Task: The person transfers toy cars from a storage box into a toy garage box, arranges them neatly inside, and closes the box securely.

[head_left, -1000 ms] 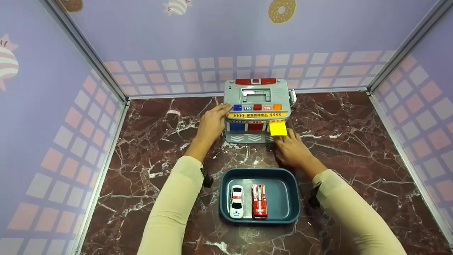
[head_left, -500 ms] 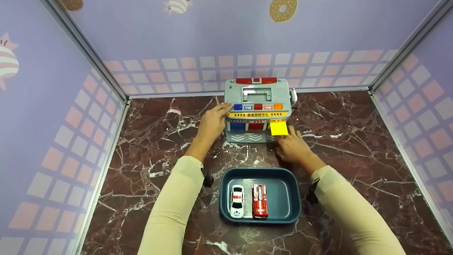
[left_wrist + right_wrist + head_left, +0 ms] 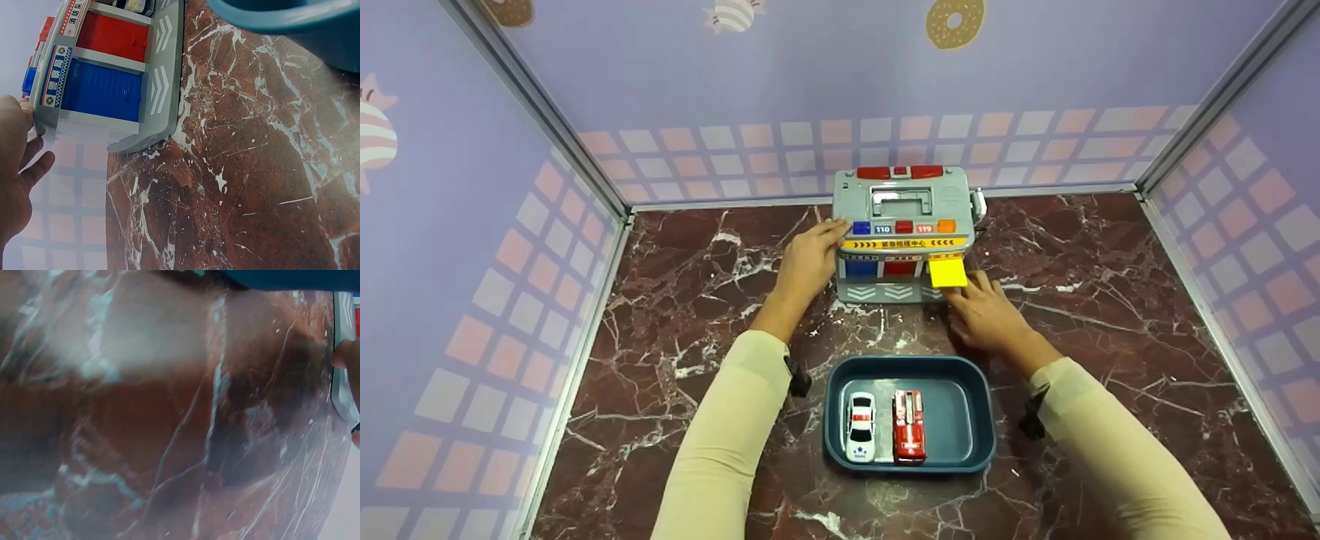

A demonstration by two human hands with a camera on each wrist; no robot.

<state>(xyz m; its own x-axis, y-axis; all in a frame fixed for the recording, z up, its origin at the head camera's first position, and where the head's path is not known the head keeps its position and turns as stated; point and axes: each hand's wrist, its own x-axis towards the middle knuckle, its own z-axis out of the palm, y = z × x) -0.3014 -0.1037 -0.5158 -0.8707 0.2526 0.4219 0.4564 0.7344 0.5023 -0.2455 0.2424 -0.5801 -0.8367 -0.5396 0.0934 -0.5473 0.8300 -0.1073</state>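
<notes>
A grey toy garage (image 3: 952, 196) with blue, red and yellow doors stands near the back wall. Its blue door (image 3: 101, 90) and red door (image 3: 112, 36) are down, while the yellow door (image 3: 948, 273) is lifted and sticks out forward. My left hand (image 3: 808, 262) rests against the garage's left side, fingertips at its top edge. My right hand (image 3: 988, 315) is at the front right corner, its leading fingers reaching under the yellow door, which hides their tips. I cannot tell whether they hold something. In the left wrist view, part of a small light-coloured object (image 3: 135, 5) shows in the third bay.
In front of the garage, between my forearms, sits a dark blue tray (image 3: 911, 468). It holds a white toy police car (image 3: 861, 427) and a red toy fire engine (image 3: 909, 426). Purple panels (image 3: 840, 67) enclose the marbled tabletop (image 3: 720, 300) at the back and sides.
My right hand and wrist have shifted slightly to the right in the last half second, staying by the yellow door. My left hand, the garage and the tray stay in place.
</notes>
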